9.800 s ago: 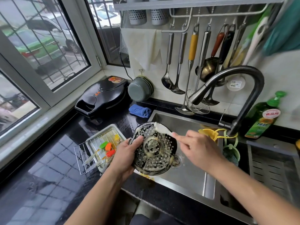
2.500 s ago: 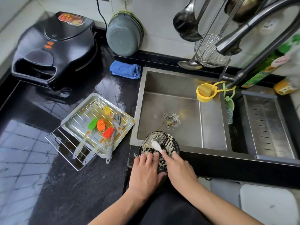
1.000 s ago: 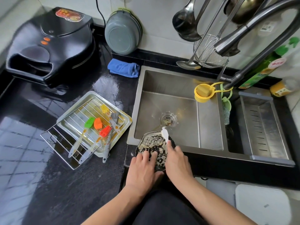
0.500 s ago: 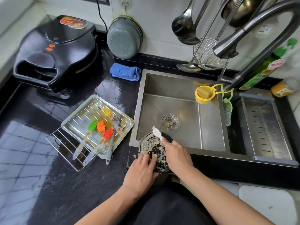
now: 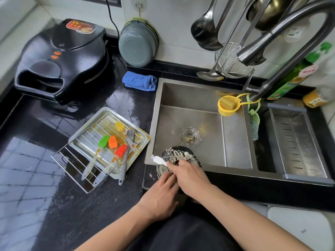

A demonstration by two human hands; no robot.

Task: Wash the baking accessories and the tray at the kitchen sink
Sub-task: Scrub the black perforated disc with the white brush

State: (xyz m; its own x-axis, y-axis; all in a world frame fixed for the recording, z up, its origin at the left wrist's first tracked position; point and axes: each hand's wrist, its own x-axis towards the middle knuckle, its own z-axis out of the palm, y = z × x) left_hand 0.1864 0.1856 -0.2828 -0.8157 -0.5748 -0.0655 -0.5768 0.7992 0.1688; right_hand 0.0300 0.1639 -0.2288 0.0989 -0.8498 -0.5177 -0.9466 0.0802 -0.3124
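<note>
A round black perforated plate (image 5: 178, 154), smeared with pale foam, leans on the near rim of the sink (image 5: 235, 142). My left hand (image 5: 159, 194) grips its near edge. My right hand (image 5: 190, 175) is closed on a white brush (image 5: 159, 160), whose tip points left across the plate. On the counter to the left lies a metal tray (image 5: 139, 147) with a wire rack (image 5: 72, 165) on it, and several silicone basting brushes (image 5: 112, 147) in green, orange, red, yellow and grey lie on the rack.
A black electric griddle (image 5: 61, 57) stands at the back left, a grey bowl (image 5: 138, 44) and blue cloth (image 5: 139, 80) behind the sink. The faucet (image 5: 282, 33) arches over the right. A yellow sponge holder (image 5: 228, 105), green detergent bottle (image 5: 291, 77) and drain basket (image 5: 297, 144) are at right.
The white brush swept from the plate's top to its left edge. My left hand stayed on the plate's near edge, and the plate stayed on the sink rim.
</note>
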